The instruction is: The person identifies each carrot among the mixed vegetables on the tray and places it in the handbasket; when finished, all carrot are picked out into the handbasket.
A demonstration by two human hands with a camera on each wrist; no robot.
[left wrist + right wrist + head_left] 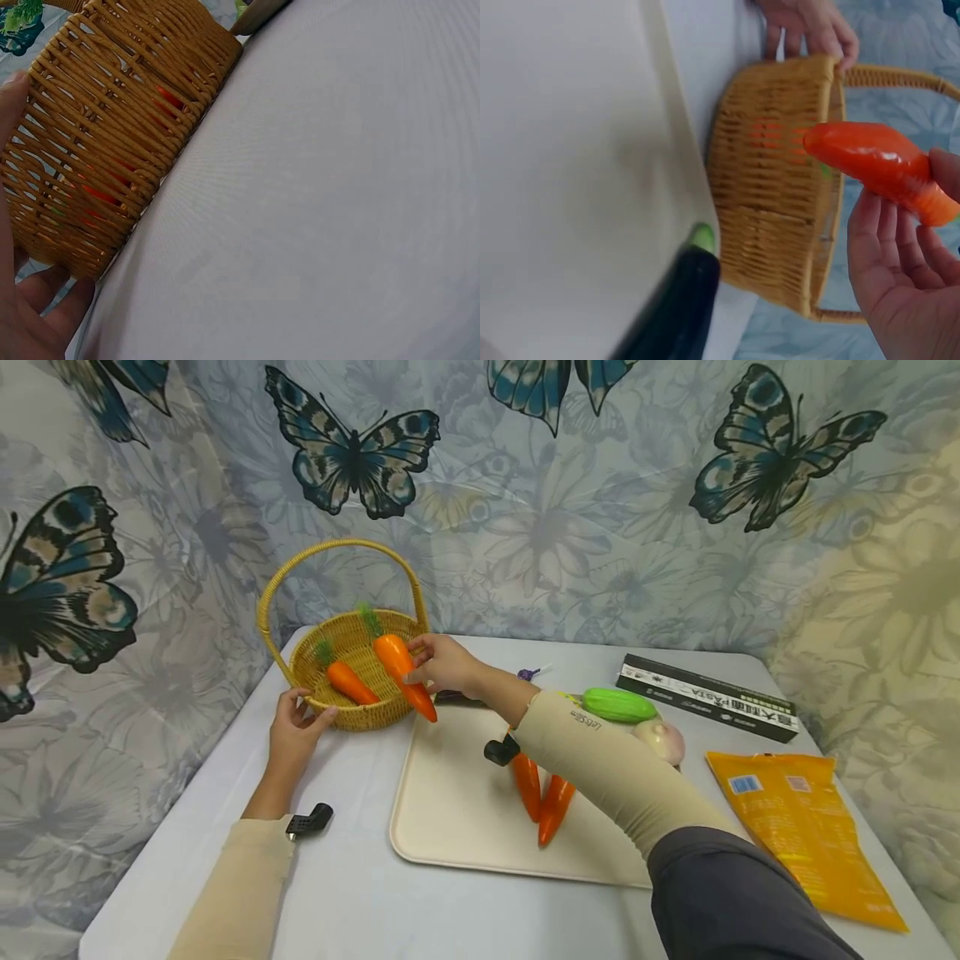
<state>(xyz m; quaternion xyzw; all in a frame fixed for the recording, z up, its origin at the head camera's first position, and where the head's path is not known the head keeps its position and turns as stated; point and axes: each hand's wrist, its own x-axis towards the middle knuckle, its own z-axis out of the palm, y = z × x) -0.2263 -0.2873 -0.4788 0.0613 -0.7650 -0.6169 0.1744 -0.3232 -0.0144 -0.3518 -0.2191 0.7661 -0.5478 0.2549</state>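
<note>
The basket [367, 717] is rough wicker, the carrot [877, 159] glossy.

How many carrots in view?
4: one carrot in the basket, a second carrot in the right grip, a third carrot and a fourth carrot on the tray. The right sleeve may hide more.
</note>
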